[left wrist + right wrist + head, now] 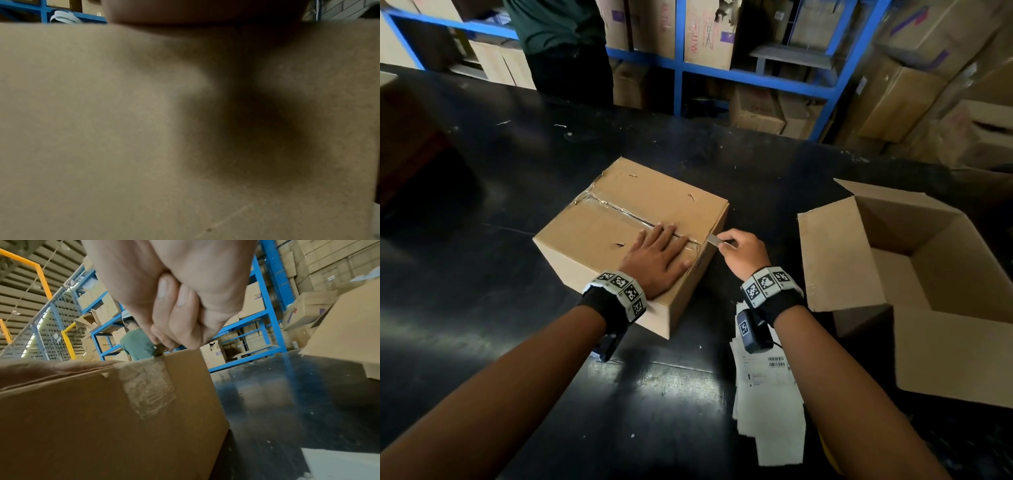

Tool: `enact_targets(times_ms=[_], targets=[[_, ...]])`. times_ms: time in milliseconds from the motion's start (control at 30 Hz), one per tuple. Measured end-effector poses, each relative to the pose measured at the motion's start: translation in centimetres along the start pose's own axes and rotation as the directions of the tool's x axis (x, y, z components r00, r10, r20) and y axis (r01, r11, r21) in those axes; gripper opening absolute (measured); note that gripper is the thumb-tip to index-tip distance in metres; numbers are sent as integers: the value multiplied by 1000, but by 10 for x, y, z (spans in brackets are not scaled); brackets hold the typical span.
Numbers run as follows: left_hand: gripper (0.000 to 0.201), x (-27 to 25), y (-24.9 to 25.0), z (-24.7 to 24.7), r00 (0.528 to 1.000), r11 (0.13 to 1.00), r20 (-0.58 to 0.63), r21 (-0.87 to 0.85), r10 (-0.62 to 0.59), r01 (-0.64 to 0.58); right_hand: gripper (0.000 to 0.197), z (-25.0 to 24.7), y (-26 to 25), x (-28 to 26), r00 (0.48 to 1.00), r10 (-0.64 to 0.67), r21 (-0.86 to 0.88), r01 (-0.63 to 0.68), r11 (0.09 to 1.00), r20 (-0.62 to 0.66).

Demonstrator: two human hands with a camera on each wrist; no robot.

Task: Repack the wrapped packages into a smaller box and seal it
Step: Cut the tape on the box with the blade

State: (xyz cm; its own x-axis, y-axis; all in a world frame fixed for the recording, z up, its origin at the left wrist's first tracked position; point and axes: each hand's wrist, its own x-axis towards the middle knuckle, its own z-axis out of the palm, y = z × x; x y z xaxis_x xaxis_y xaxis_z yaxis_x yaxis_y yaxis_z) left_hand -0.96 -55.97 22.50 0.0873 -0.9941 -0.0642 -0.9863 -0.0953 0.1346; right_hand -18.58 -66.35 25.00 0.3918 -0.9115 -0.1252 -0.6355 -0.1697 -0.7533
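A closed cardboard box [599,233] stands mid-table, its top seam covered with clear tape [619,210]. My left hand [659,251] lies flat on the lid near the seam's right end, fingers straight. My right hand [739,251] grips a small grey cutter [716,240] whose tip meets the seam at the box's right edge. In the right wrist view the curled fingers [176,309] hold the blade [158,352] against the tape [148,389] folded over the box's side [72,426]. The left wrist view shows only the box wall [102,129]. No wrapped packages are visible.
An open, empty cardboard box [928,308] sits to the right on the black table [482,274]. Printed label sheets [767,404] lie near the front edge. A person in a green shirt [558,41] stands behind the table, before blue shelves [678,72] of cartons.
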Motion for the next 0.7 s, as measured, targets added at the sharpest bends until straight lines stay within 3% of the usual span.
enact_targets(times_ms=[100,300,533,700], targets=[[62,0,0,-1,1000,1000,-1,-6,0,0,13,6,-3,1,999,45,-17,-44,999,9],[61,1,-1,1,1000,1000,-17,-15,4,-4,12,1,1,-11,996,-48,-48,51,998,69],[59,2,-2,-2,1000,1000,6,-24,7,-6,9,20,-14,-14,1000,-17,-46,18,999,21],[58,2,-1,-2,1000,999,4,-44,4,-3,11,17,-8,-25,992,-51,-18,54,998,111]])
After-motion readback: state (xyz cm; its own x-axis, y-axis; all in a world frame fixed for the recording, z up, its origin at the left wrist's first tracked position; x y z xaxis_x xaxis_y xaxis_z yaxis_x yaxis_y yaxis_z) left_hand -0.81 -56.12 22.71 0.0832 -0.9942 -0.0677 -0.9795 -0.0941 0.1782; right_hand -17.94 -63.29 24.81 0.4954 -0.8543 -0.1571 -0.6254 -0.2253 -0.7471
